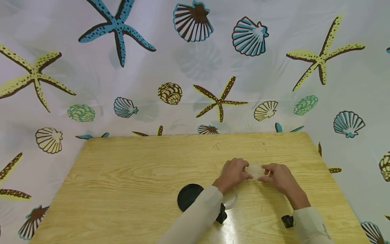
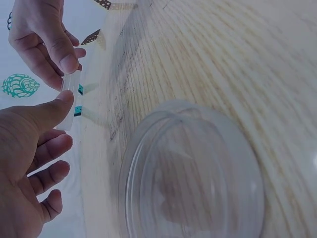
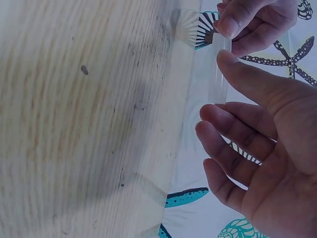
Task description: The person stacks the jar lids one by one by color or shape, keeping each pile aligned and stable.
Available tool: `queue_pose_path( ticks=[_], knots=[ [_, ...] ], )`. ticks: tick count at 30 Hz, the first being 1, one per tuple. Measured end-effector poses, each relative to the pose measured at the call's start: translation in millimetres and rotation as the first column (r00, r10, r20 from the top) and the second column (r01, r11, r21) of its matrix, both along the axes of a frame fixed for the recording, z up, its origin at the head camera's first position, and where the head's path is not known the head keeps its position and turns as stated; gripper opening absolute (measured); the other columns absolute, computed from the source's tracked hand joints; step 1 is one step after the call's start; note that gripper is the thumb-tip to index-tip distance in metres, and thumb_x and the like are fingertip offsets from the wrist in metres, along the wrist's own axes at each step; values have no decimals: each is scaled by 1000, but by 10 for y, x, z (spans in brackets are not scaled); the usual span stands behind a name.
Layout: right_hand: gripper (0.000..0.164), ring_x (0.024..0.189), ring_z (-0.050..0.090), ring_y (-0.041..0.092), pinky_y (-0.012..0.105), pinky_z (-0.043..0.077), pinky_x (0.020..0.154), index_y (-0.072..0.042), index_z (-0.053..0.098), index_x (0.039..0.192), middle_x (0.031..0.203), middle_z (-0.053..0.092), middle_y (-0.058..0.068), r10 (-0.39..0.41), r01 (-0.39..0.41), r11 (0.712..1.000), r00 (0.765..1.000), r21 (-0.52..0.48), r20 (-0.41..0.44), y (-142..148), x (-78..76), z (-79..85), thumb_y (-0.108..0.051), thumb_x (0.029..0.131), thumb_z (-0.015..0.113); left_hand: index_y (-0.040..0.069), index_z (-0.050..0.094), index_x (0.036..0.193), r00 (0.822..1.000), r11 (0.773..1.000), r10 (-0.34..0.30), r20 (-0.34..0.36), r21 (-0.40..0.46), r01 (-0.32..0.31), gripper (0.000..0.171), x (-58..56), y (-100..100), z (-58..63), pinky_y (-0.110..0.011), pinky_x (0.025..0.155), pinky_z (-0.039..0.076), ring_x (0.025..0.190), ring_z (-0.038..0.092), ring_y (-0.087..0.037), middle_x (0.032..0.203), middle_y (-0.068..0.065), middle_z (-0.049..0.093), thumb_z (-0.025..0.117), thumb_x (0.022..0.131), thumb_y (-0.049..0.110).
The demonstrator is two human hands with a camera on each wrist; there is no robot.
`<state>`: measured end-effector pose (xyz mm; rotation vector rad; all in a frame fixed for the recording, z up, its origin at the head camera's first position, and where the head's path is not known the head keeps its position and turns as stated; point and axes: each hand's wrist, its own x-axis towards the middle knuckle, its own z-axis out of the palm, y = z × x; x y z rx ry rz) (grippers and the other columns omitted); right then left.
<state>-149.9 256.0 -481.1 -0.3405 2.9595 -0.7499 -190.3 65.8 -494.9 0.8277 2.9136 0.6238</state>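
Between my two hands, over the right half of the table, is a thin, translucent round disc (image 1: 255, 170). My left hand (image 1: 234, 173) pinches its left edge between thumb and fingers. On the opposite edge my right hand (image 1: 280, 178) pinches it too. Both wrist views show the disc (image 2: 70, 101) nearly edge-on, as a narrow pale strip (image 3: 222, 74). Below the left wrist a clear round plastic container (image 2: 198, 173) rests on the wood, partly covered by the sleeve in the head view. A black round plate-like piece (image 1: 188, 196) lies left of it, its right side hidden by the forearm.
The wooden table (image 1: 122, 176) reaches back to a white curtain (image 1: 146, 74) printed with starfish and shells. Black wrist mounts (image 1: 221, 215) sit at both cuffs.
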Motion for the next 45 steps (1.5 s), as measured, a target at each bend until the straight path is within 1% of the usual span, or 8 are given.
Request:
queue_pose_path(
  ticks=[3,5,9,14,19,25,34,45],
  knots=[
    [46,69,56,10,27,45,59,4,64,117,87,66,5,0,0,1000,1000,4,-2,-34,7,19,-24,82,74,18,69,88,1000,1000,-5,-28,-23,4,29,8,-32,-5,-21,56,32,63,45,-5,70,10,54,73,78,45],
    [46,71,57,11,28,46,60,3,64,117,87,65,4,-2,2,1000,1000,7,-3,-54,8,25,-24,82,74,19,70,94,999,999,-1,-38,-36,0,31,12,-50,-4,-21,58,34,65,46,-5,73,10,57,73,79,46],
    [46,72,57,12,28,46,61,4,64,117,87,65,4,4,-4,1000,1000,4,-11,-78,8,24,-25,82,74,18,71,102,1000,999,13,-27,-47,-14,36,22,-70,21,-22,61,37,68,48,-6,77,9,60,72,79,46],
    [46,72,56,12,28,45,61,3,65,117,86,65,3,9,-8,1000,1000,8,-26,-101,10,33,-25,82,74,16,70,108,1000,999,21,-12,-25,-22,40,37,-106,32,-22,63,39,70,49,-6,80,8,61,72,80,45],
    [45,73,56,12,28,45,61,2,65,116,86,65,3,13,-13,1000,999,3,-34,-132,20,45,-25,81,74,16,71,107,1000,1000,24,-13,-1,-24,40,60,-152,15,-21,61,37,71,49,-6,80,8,61,72,80,45],
    [44,72,54,11,26,44,60,3,66,115,85,64,3,12,-13,1000,999,-6,-39,-167,43,27,-24,80,75,16,71,106,999,999,31,-25,16,-31,40,92,-196,1,-21,63,38,73,49,-6,81,8,61,73,79,45],
    [44,70,53,9,24,42,59,3,66,115,83,63,1,22,-23,1000,998,-4,-58,-200,65,31,-22,80,76,16,70,100,998,999,31,-54,10,-30,36,155,-247,26,-20,61,36,70,46,-7,77,8,59,73,79,45],
    [44,71,56,10,25,45,60,2,66,116,82,64,1,28,-29,1000,997,-3,-75,-228,99,73,-21,80,76,16,71,105,996,998,43,-74,40,-40,40,184,-289,61,-19,62,37,73,50,-7,81,8,63,74,77,45]
  ],
)
